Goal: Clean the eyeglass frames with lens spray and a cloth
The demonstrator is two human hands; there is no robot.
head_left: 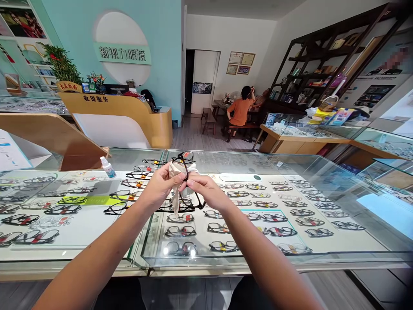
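Observation:
Over the glass counter, both hands meet around a pair of dark-framed glasses point(199, 199) turned on end. My left hand point(163, 183) is closed, pinching a pale cleaning cloth point(176, 198) against the frame. With thumb and fingers, my right hand point(206, 189) grips the frame near its middle, and the cloth also shows behind these fingers. One part of the glasses sticks up above the hands; another hangs below the right fingers. The cloth and fingers hide much of the lenses. To the left, a small white spray bottle point(107, 167) stands upright on the counter.
Glass display cases point(335, 241) hold rows of eyeglasses point(180, 231) beneath my arms. A brown wooden stand point(80, 157) rests at the left. Beyond are a wooden cashier desk point(161, 125), a seated person in orange point(240, 112), and further cases point(290, 144) at right.

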